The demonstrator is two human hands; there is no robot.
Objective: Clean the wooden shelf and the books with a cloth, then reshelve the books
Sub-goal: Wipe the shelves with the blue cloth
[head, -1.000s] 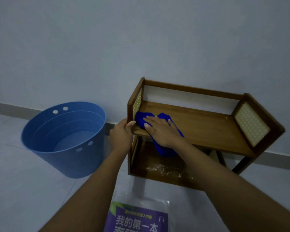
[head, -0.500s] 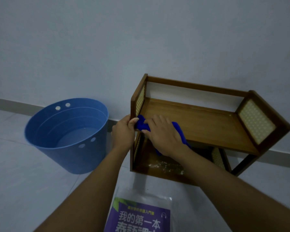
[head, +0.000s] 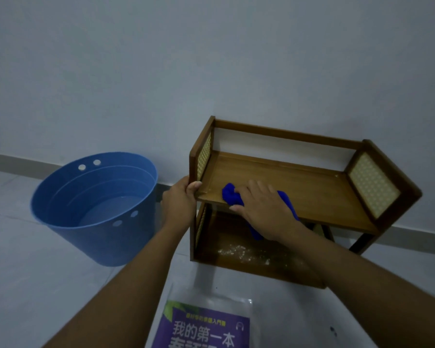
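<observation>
A: Asking about the wooden shelf (head: 286, 194) first: standing where?

B: Standing on the pale floor (head: 35, 259), backing against the grey wall (head: 211, 59), just right of a blue bucket (head: 98, 237) holding some water.

A: Looking like what?

B: Showing two warm brown boards, one above the other, with a low rail running along the back and woven cream panels (head: 373, 187) filling both ends. Wearing scattered white specks (head: 232, 251) on the lower board.

A: And the left hand (head: 178, 199)?

B: Grasping the front left corner post, thumb lying against the front edge of the upper board.

A: The right hand (head: 264, 209)?

B: Lying released, fingers stretching out over a bright blue cloth (head: 232, 198) and pressing it onto the upper board near its front left part.

A: Asking how the cloth is lying.

B: Bunching out past the fingertips, and trailing down over the front edge beneath the wrist.

A: Seeing any book?

B: Seeing one purple book (head: 201, 327), lying flat on the floor just in front of the shelf, bearing white characters, sitting inside a clear wrapper, being cut off by the bottom of the view.
</observation>
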